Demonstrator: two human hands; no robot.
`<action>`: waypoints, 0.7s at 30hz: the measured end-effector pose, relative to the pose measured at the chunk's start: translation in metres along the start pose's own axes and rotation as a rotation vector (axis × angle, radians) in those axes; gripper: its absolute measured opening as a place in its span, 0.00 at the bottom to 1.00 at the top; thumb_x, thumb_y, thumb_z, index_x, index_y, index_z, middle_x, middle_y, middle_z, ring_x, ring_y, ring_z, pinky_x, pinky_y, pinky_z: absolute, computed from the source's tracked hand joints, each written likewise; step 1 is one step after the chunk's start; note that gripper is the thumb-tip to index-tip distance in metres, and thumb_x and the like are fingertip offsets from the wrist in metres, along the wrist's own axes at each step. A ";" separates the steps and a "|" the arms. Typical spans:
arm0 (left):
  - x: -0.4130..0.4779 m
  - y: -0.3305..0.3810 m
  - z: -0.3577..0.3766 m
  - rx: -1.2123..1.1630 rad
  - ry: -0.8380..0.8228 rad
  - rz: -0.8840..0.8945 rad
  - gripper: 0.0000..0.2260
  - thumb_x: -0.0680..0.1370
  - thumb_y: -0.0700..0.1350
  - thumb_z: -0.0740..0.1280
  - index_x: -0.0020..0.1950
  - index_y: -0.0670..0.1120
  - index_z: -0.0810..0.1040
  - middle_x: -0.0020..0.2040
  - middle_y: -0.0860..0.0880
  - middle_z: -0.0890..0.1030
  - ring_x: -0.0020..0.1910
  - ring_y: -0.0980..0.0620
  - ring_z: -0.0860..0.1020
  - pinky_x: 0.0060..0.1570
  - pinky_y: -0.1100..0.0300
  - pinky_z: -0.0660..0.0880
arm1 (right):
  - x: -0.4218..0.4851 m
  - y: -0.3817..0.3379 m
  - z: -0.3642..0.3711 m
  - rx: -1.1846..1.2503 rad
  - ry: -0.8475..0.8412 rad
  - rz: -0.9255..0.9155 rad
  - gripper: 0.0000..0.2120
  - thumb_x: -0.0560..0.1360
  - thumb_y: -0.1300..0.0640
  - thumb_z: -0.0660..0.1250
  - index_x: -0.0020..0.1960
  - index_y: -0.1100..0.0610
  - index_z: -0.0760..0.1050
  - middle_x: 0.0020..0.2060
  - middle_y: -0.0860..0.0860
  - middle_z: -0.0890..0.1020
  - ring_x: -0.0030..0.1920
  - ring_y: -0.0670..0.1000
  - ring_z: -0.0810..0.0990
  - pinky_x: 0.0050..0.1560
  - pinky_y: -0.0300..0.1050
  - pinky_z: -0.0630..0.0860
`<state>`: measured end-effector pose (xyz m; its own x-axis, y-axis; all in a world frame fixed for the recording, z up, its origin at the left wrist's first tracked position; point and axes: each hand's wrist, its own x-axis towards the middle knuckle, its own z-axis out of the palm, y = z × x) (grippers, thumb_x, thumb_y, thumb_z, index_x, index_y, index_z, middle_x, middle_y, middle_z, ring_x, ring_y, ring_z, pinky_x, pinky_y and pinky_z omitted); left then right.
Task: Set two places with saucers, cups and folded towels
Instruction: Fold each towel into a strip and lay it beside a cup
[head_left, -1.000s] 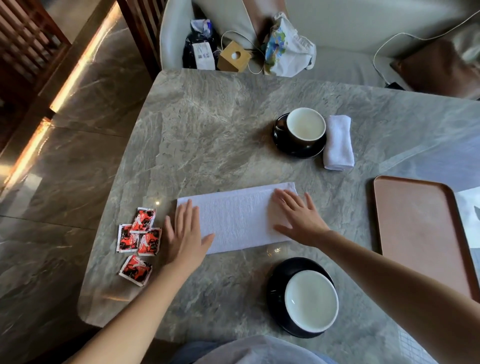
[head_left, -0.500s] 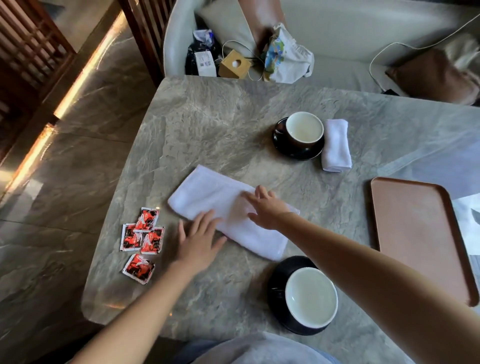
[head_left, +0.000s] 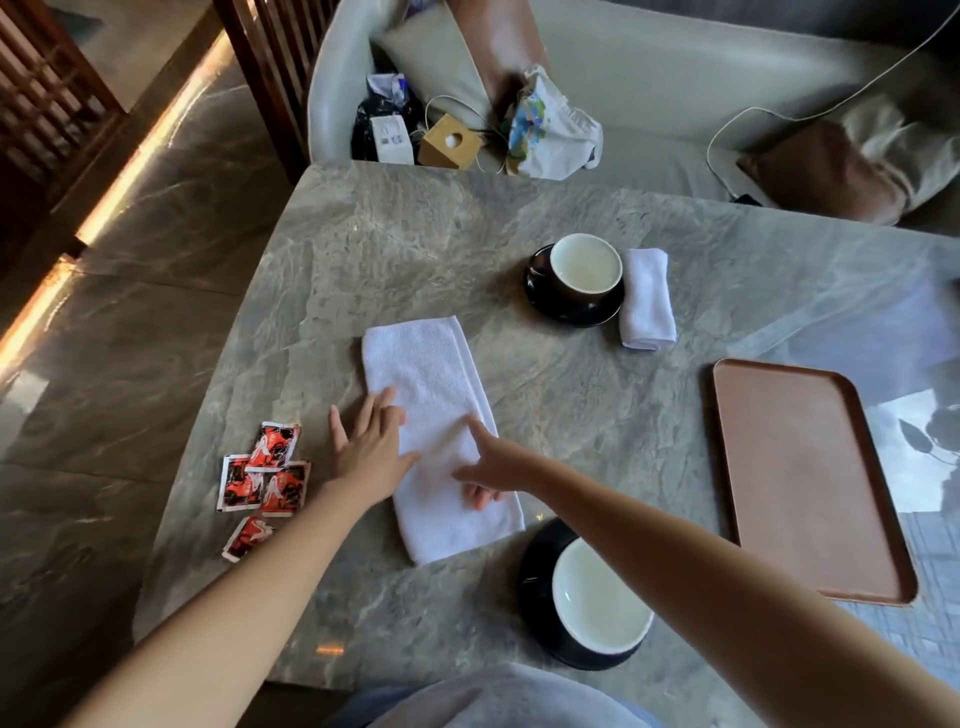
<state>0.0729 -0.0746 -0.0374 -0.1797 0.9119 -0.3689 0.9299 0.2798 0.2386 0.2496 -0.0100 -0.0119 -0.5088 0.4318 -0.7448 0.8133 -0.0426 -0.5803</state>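
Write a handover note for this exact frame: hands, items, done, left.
Left hand: open, fingertips on the left edge of the unfinished towel.
Right hand: open, pressing on the same towel near its middle; nothing gripped.
Unfinished towel: a long flat strip lying on the marble table, left of the near cup.
Done: far place set, with far cup on its saucer and folded towel beside it. Near cup sits on near saucer.
Left: finish folding the strip, then lay it beside the near saucer.
Brown tray is empty; red packets lie untouched.
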 end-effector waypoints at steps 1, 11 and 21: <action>-0.008 0.001 0.004 -0.022 0.058 -0.005 0.20 0.76 0.53 0.63 0.64 0.48 0.63 0.78 0.51 0.47 0.77 0.53 0.42 0.70 0.35 0.38 | 0.000 0.001 0.001 0.027 -0.006 0.008 0.43 0.78 0.56 0.63 0.75 0.53 0.31 0.45 0.63 0.85 0.27 0.48 0.79 0.29 0.39 0.75; -0.106 0.025 0.052 -0.046 0.250 0.393 0.18 0.63 0.50 0.75 0.50 0.50 0.78 0.55 0.50 0.81 0.55 0.50 0.78 0.61 0.56 0.63 | -0.019 -0.004 0.016 -0.484 0.259 -0.159 0.13 0.74 0.53 0.61 0.59 0.48 0.70 0.47 0.52 0.83 0.49 0.57 0.81 0.45 0.46 0.75; -0.107 0.012 0.037 -0.121 0.063 0.377 0.10 0.72 0.46 0.70 0.52 0.49 0.75 0.54 0.51 0.73 0.56 0.51 0.73 0.56 0.63 0.68 | -0.048 0.012 0.019 -1.064 0.035 -0.150 0.13 0.72 0.58 0.68 0.56 0.53 0.76 0.55 0.52 0.80 0.55 0.56 0.80 0.54 0.49 0.76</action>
<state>0.1148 -0.1796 -0.0285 0.1438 0.9731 -0.1800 0.8907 -0.0480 0.4520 0.2787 -0.0482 0.0104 -0.6290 0.3941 -0.6701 0.5802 0.8117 -0.0673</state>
